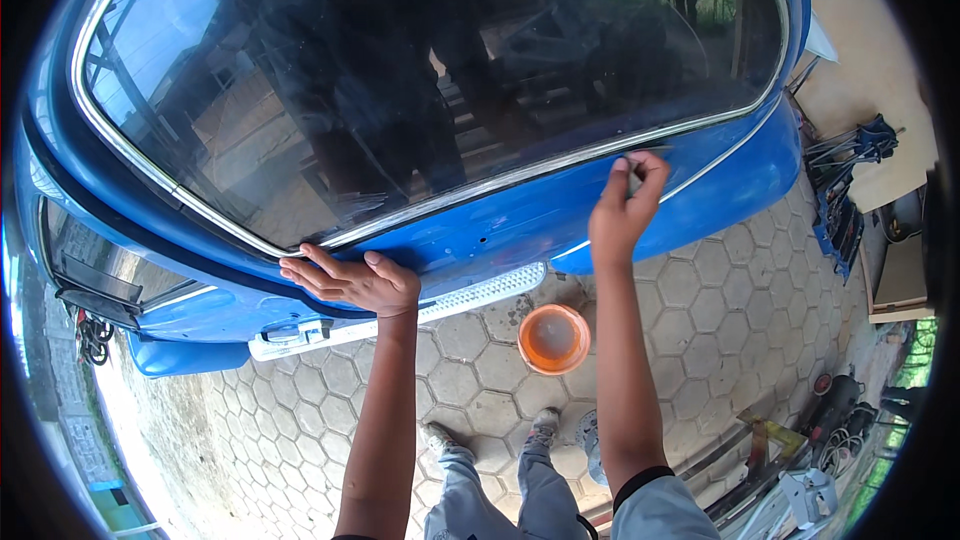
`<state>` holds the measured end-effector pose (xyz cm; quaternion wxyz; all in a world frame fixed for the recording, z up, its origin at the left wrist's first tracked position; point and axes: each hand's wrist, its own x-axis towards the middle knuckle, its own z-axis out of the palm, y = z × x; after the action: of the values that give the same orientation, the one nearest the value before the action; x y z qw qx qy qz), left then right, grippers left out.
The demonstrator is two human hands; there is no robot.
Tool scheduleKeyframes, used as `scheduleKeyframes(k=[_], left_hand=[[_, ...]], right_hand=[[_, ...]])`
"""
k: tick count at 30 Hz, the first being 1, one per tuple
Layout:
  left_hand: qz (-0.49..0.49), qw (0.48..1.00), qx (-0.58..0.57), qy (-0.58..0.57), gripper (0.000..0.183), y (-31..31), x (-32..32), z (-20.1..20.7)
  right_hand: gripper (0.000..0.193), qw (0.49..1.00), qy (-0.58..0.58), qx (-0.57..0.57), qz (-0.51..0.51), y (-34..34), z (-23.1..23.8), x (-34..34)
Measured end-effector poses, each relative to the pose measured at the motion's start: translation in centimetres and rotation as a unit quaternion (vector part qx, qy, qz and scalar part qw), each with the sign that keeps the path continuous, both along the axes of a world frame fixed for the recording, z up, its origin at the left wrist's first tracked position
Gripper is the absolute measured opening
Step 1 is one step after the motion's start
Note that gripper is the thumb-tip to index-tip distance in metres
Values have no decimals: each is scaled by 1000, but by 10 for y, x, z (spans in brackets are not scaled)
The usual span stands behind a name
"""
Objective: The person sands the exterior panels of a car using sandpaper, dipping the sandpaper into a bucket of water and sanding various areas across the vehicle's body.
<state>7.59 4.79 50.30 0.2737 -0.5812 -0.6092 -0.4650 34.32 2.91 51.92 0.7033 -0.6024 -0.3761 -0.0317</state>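
A blue car (470, 230) stands in front of me, its large dark window (400, 70) framed by bright metal trim (480, 182). My left hand (352, 278) lies against the blue bodywork just below the trim's lower left corner, fingers stretched out and holding nothing. Farther right, my right hand (630, 202) is at the painted panel close under the trim. Its thumb and fingers are pinched around a small greyish piece, mostly hidden by them, whose kind I cannot make out.
An orange bucket (582, 340) of cloudy liquid stands on hexagonal paving (480, 365) below the car. A pale perforated strip (485, 292) runs along the car's lower edge. Tools (850, 155) lie at the far right; metal bars and cables (835, 450) are at lower right.
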Motion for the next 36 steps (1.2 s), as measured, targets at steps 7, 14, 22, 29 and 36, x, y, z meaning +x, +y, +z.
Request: scheduleKeyframes(k=[7,14,22,29,36], left_hand=[[5,1000,6,11,71,-1,3,1],[9,1000,22,2,70,3,-3,4],[7,1000,12,23,71,2,-6,-2],[4,1000,14,20,70,2,1,-1],[8,999,21,34,70,2,0,-2]], right_hand=[[18,914,-315,-6,255,-11,1,-112],[14,930,-327,-100,131,-16,2,66],[8,993,108,-27,-35,5,-4,-14],[30,855,-435,-79,270,-29,-27,-85],[23,961,-200,-164,100,-41,-30,74]])
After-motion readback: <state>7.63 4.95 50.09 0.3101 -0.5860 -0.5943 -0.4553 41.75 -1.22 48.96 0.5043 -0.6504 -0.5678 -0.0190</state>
